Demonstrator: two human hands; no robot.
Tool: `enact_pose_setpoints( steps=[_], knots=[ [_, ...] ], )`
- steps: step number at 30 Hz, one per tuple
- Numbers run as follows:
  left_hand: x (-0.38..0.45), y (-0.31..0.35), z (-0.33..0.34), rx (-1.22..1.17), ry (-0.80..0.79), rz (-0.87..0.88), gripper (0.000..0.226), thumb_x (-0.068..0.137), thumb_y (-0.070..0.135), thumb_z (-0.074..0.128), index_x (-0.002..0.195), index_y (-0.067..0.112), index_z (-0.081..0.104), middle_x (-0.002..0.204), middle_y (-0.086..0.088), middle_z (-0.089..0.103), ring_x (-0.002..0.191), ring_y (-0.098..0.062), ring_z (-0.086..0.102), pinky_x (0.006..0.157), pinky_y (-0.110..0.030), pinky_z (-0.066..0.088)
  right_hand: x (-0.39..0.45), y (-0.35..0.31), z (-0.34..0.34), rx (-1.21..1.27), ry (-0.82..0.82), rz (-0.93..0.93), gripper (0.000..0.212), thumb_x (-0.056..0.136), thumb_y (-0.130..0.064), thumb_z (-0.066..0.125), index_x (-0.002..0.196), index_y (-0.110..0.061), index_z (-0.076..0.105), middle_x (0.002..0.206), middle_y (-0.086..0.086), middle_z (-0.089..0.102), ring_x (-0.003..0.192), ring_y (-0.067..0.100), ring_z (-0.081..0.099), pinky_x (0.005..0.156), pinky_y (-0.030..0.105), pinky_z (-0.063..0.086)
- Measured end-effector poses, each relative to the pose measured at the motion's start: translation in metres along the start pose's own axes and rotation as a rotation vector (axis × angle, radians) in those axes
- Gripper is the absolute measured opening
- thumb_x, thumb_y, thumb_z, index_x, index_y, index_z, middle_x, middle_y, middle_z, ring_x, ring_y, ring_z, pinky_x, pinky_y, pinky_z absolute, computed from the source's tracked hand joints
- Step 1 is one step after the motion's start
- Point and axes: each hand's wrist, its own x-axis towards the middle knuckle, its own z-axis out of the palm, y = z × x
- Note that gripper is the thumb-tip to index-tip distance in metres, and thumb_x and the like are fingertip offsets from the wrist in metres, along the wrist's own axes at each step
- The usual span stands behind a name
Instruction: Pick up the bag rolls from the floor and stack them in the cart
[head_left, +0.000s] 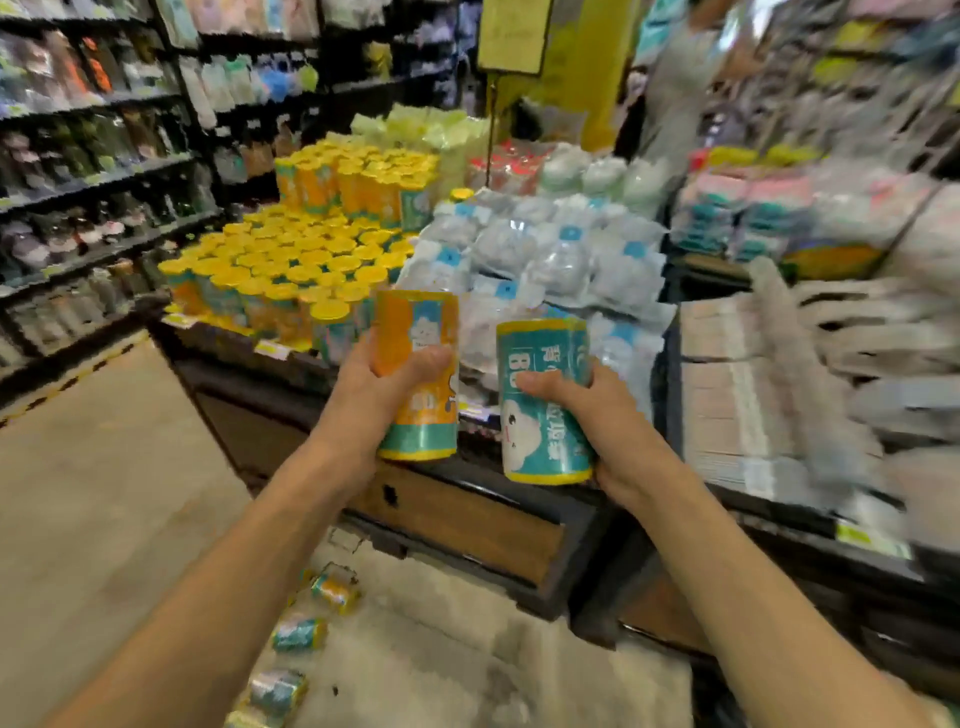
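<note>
Head view: each grip clasps one bag roll, left grip (387, 382) the orange roll (415, 374), right grip (587, 415) the teal roll (543, 400)

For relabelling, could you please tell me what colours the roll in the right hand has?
Mainly teal with yellow end rims and a white cartoon figure; roll, head view.

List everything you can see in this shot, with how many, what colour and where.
Held bag rolls: two, orange-and-teal in the left hand, teal-and-white in the right.
Bag rolls on the floor: at least four, teal and orange, bottom centre-left.
Stacked bag rolls: many, yellow-topped, on the display stand.
Display stand: one, dark with wood panels, centre.
Clear packets: many, whitish with blue labels, right of the stack.
Wall shelves: dark, left, blurred goods.
Pale stacked goods: right, too blurred to name.
Left hand: grips a roll.
Right hand: grips a roll.
</note>
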Motion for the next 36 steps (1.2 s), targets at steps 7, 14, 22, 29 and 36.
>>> enact_pose_setpoints(
  steps=[7, 14, 22, 29, 36],
  knots=[
    [-0.045, -0.043, 0.186, -0.003, -0.458, -0.163, 0.071, 0.060, 0.035, 0.092, 0.123, 0.019, 0.061, 0.103, 0.000, 0.078, 0.089, -0.023, 0.076, 0.072, -0.041, 0.060, -0.150, 0.011, -0.147, 0.040, 0.506, -0.006, 0.041, 0.081, -0.019, 0.081, 0.118, -0.018, 0.063, 0.101, 0.003, 0.079, 0.087, 0.024, 0.076, 0.071, 0.037, 0.060],
    [-0.149, -0.073, 0.386, 0.022, -0.829, -0.263, 0.089, 0.049, 0.043, 0.094, 0.128, 0.027, 0.057, 0.105, 0.005, 0.075, 0.088, -0.019, 0.075, 0.076, -0.041, 0.060, -0.333, 0.014, -0.284, 0.042, 0.975, -0.046, 0.048, 0.077, -0.025, 0.086, 0.119, -0.019, 0.062, 0.105, 0.004, 0.078, 0.087, 0.023, 0.076, 0.069, 0.036, 0.058],
    [-0.304, -0.104, 0.569, -0.035, -1.126, -0.380, 0.057, 0.055, 0.032, 0.085, 0.107, 0.027, 0.063, 0.085, 0.006, 0.075, 0.069, -0.011, 0.073, 0.059, -0.031, 0.059, -0.526, 0.027, -0.397, 0.055, 1.344, -0.026, 0.034, 0.080, -0.020, 0.082, 0.109, -0.019, 0.064, 0.089, 0.001, 0.079, 0.077, 0.021, 0.076, 0.069, 0.037, 0.059],
    [-0.371, -0.136, 0.669, -0.013, -1.261, -0.436, 0.048, 0.060, 0.033, 0.079, 0.104, 0.028, 0.063, 0.091, 0.002, 0.075, 0.072, -0.014, 0.073, 0.065, -0.037, 0.060, -0.601, 0.036, -0.469, 0.064, 1.476, -0.020, 0.026, 0.082, -0.017, 0.080, 0.101, -0.023, 0.064, 0.087, 0.000, 0.078, 0.077, 0.020, 0.075, 0.072, 0.039, 0.061],
    [-0.354, -0.169, 0.750, 0.021, -1.225, -0.462, 0.051, 0.060, 0.037, 0.080, 0.108, 0.032, 0.063, 0.098, 0.003, 0.077, 0.080, -0.015, 0.075, 0.071, -0.039, 0.061, -0.587, 0.041, -0.560, 0.069, 1.428, 0.047, 0.035, 0.082, -0.021, 0.081, 0.110, -0.023, 0.060, 0.095, 0.002, 0.078, 0.079, 0.018, 0.076, 0.067, 0.032, 0.061]
  ],
)
